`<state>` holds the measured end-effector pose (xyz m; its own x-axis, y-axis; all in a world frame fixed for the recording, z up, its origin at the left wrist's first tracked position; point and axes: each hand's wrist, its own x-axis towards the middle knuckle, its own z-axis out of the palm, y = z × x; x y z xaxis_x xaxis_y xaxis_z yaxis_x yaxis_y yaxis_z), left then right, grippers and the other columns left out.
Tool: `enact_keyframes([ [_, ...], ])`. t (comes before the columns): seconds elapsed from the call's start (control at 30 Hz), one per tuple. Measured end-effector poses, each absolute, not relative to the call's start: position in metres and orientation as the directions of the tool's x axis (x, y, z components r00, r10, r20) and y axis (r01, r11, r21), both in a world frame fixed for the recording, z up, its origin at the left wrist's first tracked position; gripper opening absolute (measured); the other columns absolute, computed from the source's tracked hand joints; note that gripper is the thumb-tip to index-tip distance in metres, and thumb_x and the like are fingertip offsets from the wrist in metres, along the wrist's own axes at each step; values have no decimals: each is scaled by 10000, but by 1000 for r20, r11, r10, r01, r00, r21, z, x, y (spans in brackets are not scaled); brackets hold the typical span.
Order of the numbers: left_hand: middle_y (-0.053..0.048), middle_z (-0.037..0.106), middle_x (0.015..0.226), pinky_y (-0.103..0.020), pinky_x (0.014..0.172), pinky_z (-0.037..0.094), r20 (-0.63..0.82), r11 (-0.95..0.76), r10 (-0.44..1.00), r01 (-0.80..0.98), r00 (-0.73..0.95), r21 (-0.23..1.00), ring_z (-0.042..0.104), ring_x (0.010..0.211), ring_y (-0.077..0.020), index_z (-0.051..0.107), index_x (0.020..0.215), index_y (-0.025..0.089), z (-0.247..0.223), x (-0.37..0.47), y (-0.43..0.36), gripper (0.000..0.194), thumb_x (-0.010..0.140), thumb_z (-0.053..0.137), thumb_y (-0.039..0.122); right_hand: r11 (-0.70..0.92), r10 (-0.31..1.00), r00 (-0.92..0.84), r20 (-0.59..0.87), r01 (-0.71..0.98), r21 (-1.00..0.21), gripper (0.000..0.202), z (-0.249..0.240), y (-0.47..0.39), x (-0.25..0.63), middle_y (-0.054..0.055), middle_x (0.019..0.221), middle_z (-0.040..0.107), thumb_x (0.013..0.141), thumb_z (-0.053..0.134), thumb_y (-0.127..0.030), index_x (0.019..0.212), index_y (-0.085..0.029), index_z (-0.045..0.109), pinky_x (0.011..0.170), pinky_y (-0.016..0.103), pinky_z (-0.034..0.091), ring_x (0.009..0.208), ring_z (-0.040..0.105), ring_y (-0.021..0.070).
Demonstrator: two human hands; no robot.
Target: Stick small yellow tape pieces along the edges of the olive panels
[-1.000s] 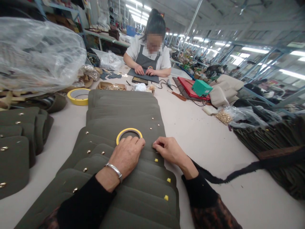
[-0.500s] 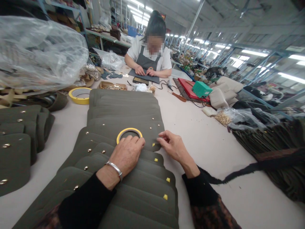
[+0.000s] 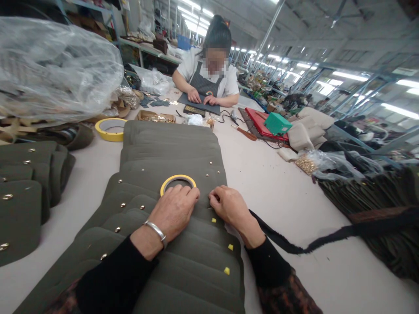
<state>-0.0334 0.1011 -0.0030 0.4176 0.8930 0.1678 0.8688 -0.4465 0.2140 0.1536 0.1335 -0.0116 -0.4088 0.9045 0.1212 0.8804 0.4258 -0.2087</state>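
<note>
My left hand (image 3: 173,210), a silver bangle at its wrist, is closed on the near rim of a roll of yellow tape (image 3: 178,178). Under it lie overlapping olive-green fabric panels (image 3: 170,152) with small metal studs. My right hand (image 3: 231,207) rests at the panels' right edge, thumb and fingers pinched together; whatever is between the fingertips is hidden. Small yellow tape pieces (image 3: 231,247) stick to the panels below this hand.
A second yellow tape roll (image 3: 110,130) lies at left, near more studded panels (image 3: 21,192). Across the table (image 3: 262,183) a co-worker (image 3: 209,74) handles a dark panel. At right are a green box (image 3: 277,124), a black strip (image 3: 294,249) and bundled dark fabric (image 3: 379,218).
My right hand has moved left onto the panels' edge and its fingers have closed, covering a yellow tape piece that showed there. My left hand stays on the tape roll.
</note>
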Motion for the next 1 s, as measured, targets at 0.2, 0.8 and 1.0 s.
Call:
enact_keyframes([
  [0.2, -57, 658, 888, -333, 826, 486, 320, -511, 852, 788, 414, 343, 608, 886, -191, 589, 948, 187, -3, -39, 102, 210, 960, 379, 199, 330, 893, -434, -120, 811, -483, 182, 2, 136, 164, -13, 573, 642, 796, 585, -179, 659, -191, 705, 509, 227, 347, 522, 546, 120],
  [0.8, -54, 713, 1098, -271, 761, 549, 439, -528, 828, 748, 350, 401, 703, 909, -184, 376, 1364, 194, -12, -34, 97, 413, 965, 428, 288, 692, 717, -531, 451, 464, -553, 159, 7, 121, 151, 40, 842, 679, 884, 503, -145, 905, -201, 650, 734, 261, 480, 769, 617, 146],
  [1.0, -36, 691, 1041, -277, 713, 513, 366, -524, 848, 715, 384, 462, 678, 873, -178, 497, 1153, 218, -5, -33, 95, 223, 971, 369, 233, 726, 681, -496, 539, 556, -405, 155, 0, 118, 145, 27, 709, 615, 850, 473, -122, 810, -195, 603, 636, 247, 457, 649, 574, 142],
])
